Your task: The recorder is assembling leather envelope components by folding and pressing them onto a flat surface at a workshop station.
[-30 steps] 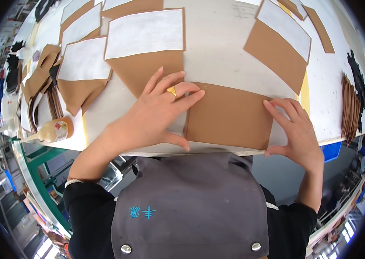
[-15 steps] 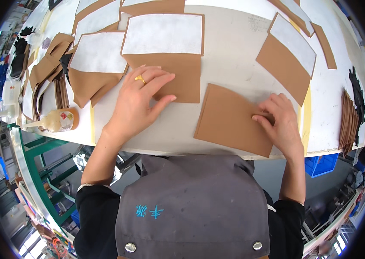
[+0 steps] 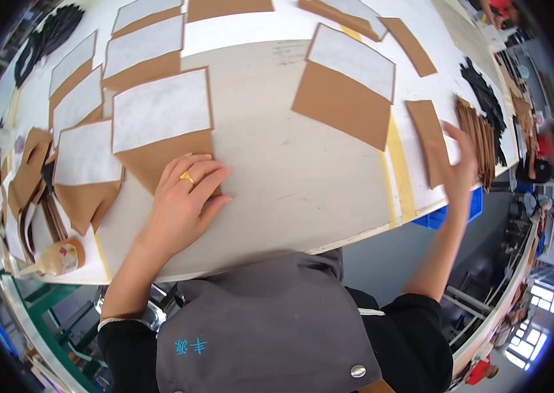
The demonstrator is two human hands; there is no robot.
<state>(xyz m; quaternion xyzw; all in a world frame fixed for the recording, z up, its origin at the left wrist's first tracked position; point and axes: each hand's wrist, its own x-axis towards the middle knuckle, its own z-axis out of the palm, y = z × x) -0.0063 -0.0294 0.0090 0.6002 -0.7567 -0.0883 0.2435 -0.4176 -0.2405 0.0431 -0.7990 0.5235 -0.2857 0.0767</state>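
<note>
Brown leather pieces (image 3: 171, 160) lay in overlapping rows at the left of the worktable (image 3: 290, 190), each half covered by a white lining sheet (image 3: 159, 108), and your left hand (image 3: 182, 196) rested flat and open-fingered on the brown end of the nearest one. Your right hand (image 3: 457, 167) (blurred, so I could not tell whether its fingers had closed) was at the stack of brown pieces (image 3: 480, 141) standing near the table's right edge. Reaching that far could have let the pinned piece slide, or tipped the stack off the edge.
</note>
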